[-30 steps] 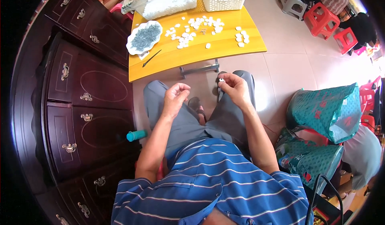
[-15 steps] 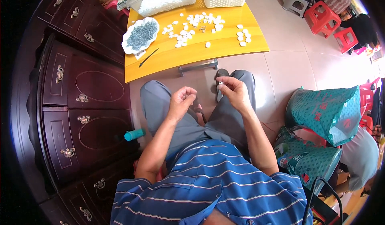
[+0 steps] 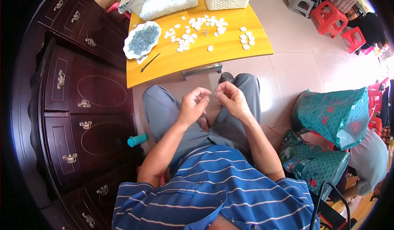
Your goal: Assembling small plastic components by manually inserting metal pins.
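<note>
Between the left hand [image 3: 194, 107] and the right hand [image 3: 232, 98] lies only a narrow gap; open space separates both from the near edge of the table [image 3: 184, 60]. Behind that edge, a bare strip is broken by 1 stray white piece [image 3: 210, 48] near its middle and the thin black stick [image 3: 150, 62] toward the near left corner. The scalloped white dish [image 3: 129, 54] blocks the left edge. Bare tabletop separates the scattered white pieces [image 3: 186, 41] from the small group [image 3: 248, 37] by the right edge. The clear tub [image 3: 174, 10] and perforated basket [image 3: 227, 2] bar the far edge.

Dark cabinet [image 3: 102, 141] (ornate handles [image 3: 84, 103]), glossy tiled floor [image 3: 285, 72], red stools [image 3: 324, 7]
</note>
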The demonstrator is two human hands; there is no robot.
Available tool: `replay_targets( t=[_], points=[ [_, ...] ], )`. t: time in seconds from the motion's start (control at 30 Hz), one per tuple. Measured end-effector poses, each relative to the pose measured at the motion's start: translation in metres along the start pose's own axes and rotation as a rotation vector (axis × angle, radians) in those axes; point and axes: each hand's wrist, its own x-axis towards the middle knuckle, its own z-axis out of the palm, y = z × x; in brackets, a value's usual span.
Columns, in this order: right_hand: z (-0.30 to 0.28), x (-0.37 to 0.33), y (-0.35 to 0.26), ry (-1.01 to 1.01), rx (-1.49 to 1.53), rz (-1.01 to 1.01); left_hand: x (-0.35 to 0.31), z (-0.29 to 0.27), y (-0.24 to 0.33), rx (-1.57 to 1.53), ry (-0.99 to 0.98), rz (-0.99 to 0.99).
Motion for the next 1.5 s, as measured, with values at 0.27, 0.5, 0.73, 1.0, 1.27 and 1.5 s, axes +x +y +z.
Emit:
replay_targets(
  t=[0.27, 0.5, 0.73, 1.0, 1.27, 1.5],
  points=[
    [0.0, 0.0, -0.005, -0.047, 0.109, 0.008, 0.002, 0.006, 0.005, 0.059, -0.013, 0.037],
    [0.001, 0.001, -0.002, -0.01, 0.047, -0.006, 0.004, 0.009, 0.008, 0.014, -0.047, -0.012],
    [0.004, -0.003, -0.023, -0.008, 0.223, 0.101, 0.009, 0.008, 0.0, -0.046, 0.052, 0.062],
    [0.001, -0.004, -0.032, -0.047, 0.486, 0.227, 0.016, 0.012, 0.006, -0.116, 0.142, 0.125],
    [0.004, -0.005, -0.026, -0.039, 0.549, 0.215, 0.018, 0.02, 0.007, -0.098, 0.141, 0.18],
    [0.009, -0.006, -0.026, -0.021, 0.551, 0.147, 0.022, 0.02, 0.006, -0.115, 0.142, 0.211]
  ],
)
